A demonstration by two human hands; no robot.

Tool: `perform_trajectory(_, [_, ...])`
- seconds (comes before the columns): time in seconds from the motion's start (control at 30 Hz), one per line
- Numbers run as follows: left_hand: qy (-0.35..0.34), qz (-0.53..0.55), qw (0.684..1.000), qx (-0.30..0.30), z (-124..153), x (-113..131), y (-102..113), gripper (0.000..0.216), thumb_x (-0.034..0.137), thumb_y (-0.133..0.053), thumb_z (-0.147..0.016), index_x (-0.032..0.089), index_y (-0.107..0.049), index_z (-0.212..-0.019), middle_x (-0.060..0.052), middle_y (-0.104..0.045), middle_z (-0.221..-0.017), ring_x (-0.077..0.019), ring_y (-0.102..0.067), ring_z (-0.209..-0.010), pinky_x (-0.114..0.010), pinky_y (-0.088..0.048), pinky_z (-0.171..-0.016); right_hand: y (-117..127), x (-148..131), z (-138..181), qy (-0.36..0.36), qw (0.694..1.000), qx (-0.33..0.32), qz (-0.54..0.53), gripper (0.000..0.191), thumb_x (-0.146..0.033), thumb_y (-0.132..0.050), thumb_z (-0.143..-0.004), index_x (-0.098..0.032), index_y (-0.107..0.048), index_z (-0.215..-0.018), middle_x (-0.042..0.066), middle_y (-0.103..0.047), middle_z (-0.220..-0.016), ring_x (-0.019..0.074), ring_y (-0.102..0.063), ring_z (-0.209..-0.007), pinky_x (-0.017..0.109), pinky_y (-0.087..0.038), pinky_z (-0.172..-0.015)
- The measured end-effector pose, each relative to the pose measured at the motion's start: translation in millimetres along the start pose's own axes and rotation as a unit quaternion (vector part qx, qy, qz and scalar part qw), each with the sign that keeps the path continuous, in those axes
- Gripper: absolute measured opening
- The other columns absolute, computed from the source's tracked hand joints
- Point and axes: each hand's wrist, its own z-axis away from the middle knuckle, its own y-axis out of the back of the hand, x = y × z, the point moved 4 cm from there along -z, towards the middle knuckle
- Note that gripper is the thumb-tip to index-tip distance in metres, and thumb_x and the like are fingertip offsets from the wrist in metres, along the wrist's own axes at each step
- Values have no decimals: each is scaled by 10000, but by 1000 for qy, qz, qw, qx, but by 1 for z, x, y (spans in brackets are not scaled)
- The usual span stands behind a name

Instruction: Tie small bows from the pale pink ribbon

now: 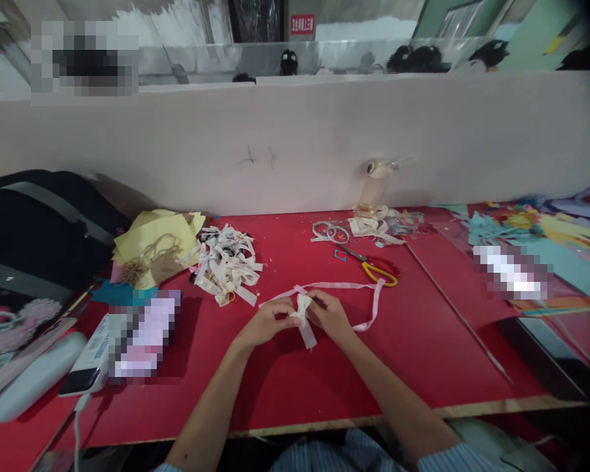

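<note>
Over the near middle of the red surface (403, 373), I pinch a white ribbon (303, 308), seemingly bow-shaped, between my left hand (271, 321) and right hand (328, 314), though exactly where each fingertip presses is hard to make out. It should be light, soft and easily creased, probably best gripped at its gathered middle, leaving the tail free on the near side. Just beyond curves a pink ribbon (375, 301), with a heap of pale strips (226, 265) to the far left.

the table (398, 360) was red, the bow (303, 305) white, the ribbon (375, 303) pink, the scissor handles (391, 283) and paper sheets (150, 233) yellow, and the sleeves (465, 461) striped blue and white.
</note>
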Motion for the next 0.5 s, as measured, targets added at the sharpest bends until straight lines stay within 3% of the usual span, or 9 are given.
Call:
perform_trajectory(0.13, [-4, 0, 1000, -18, 0, 2, 0, 252, 382, -579, -806, 153, -658, -733, -27, -550, -770, -146, -497, -767, -269, -399, -746, 1, -4, 1, 33, 998, 0, 47, 168, -324, -534, -787, -209, -645, -734, 6, -613, -693, 159, -535, -635, 258, -428, -600])
perform_trajectory(0.37, [-1, -22, 999, 45, -1, -8, 2, 229, 368, -640, -761, 153, -632, -682, 4, -486, -673, -132, -459, -707, -251, -368, -689, 5, -3, 1, 33, 998, 27, 40, 173, -324, -561, -786, -225, -683, -857, 22, -671, -803, 192, -598, -760, 289, -453, -696])
perform_trajectory(0.5, [11, -16, 999, 32, -1, -9, 3, 226, 363, -641, -762, 150, -652, -688, -3, -510, -698, -131, -467, -705, -249, -372, -680, 3, -3, 2, 32, 999, 12, 36, 188, -298, -561, -788, -238, -680, -921, 31, -681, -911, 195, -611, -811, 304, -456, -742])
